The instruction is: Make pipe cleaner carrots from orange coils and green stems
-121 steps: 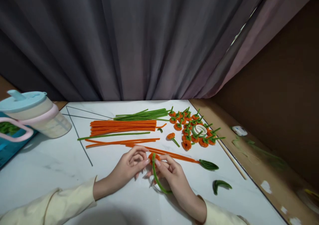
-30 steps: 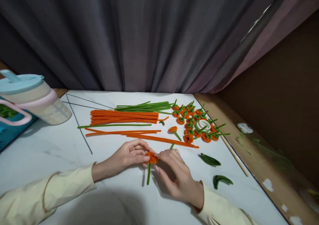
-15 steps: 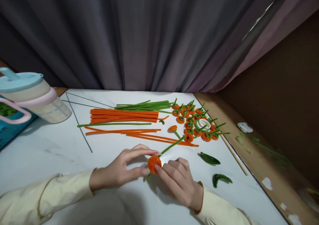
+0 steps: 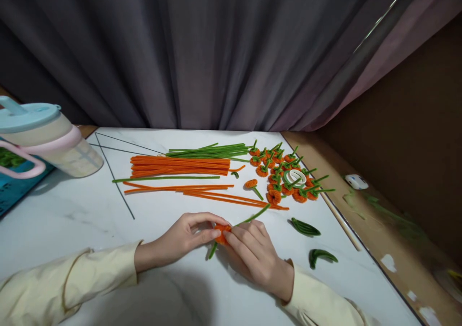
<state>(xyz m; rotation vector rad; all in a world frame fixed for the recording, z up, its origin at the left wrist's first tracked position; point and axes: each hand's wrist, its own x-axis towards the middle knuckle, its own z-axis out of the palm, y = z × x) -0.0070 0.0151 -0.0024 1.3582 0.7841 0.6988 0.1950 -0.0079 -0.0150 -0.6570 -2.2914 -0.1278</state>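
Observation:
Between my two hands is a small orange pumpkin of coiled pipe cleaner [image 4: 223, 233], with a green pipe cleaner [image 4: 257, 214] sticking out on both sides of it. My left hand [image 4: 186, 237] grips the pumpkin from the left with thumb and fingers. From the right, my right hand [image 4: 254, 251] pinches it, its fingertips covering part of the orange coil. Beyond my hands lie loose orange pipe cleaners [image 4: 209, 194]. A single orange piece with a green stem [image 4: 251, 184] rests a little farther back.
Finished orange pumpkins with green stems [image 4: 263, 170] cluster at the right around a white tape roll [image 4: 295, 177]. Bundles of orange pipe cleaners [image 4: 180, 166] and green pipe cleaners [image 4: 209, 150] lie behind. Dark green bent pieces [image 4: 305, 227] are at right, a tumbler [image 4: 54, 138] at left.
The pumpkin has tilted, so its round face shows less. My left fingers and thumb have closed in on it, and the green pipe cleaner's far end now hangs lower and more bent.

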